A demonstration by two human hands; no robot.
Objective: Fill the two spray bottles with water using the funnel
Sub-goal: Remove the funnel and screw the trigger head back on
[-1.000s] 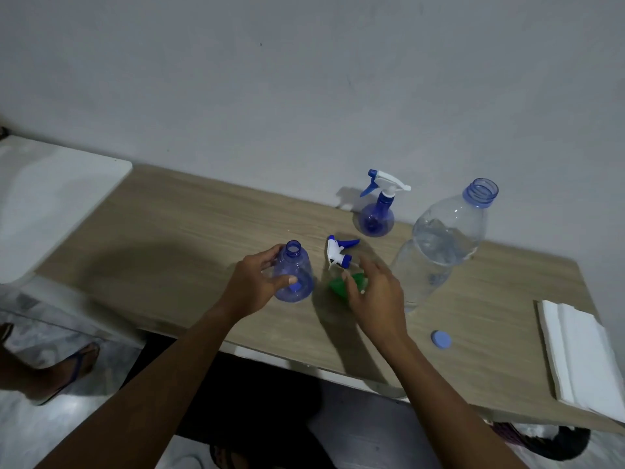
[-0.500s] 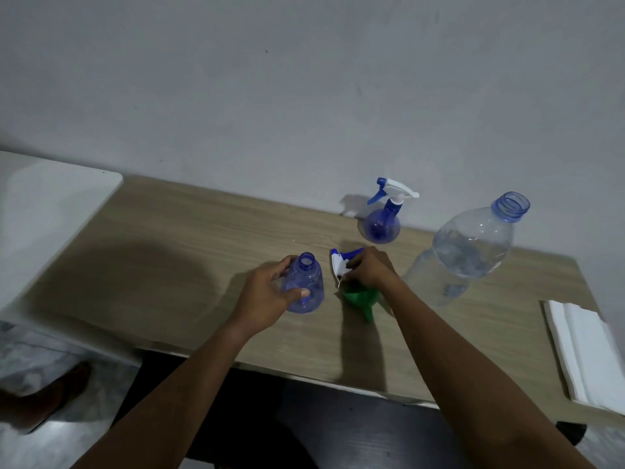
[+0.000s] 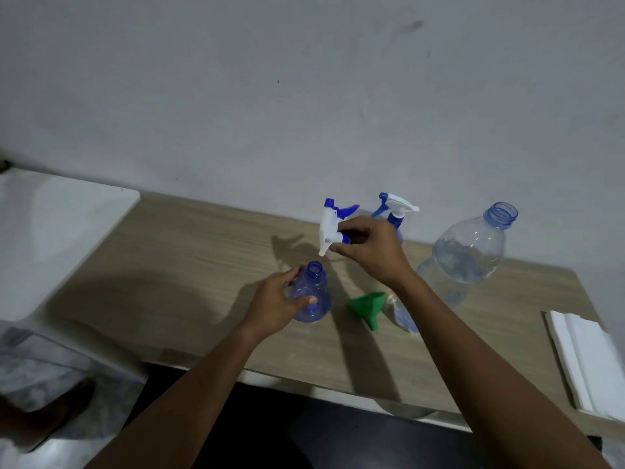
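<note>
1. My left hand is wrapping its fingers and thumb around the uncapped spray bottle, steadying it upright on the wooden table with its neck open to the top.
2. My right hand is pinching the detached trigger sprayer between thumb and fingertips, holding it in the air above and just right of that bottle, clear of the neck.
3. The green funnel is lying on its side just right of the bottle, apart from it and not yet seated; I judge seating it to be my next step.
4. The second spray bottle, sprayer fitted, is standing behind and right of the bottle, waiting its turn.
5. The large water bottle, capless, is standing farther right, serving as the water source.
6. Folded white towels are lying farthest right, probably for spills.
7. I cannot tell the water level in the uncapped bottle.
</note>
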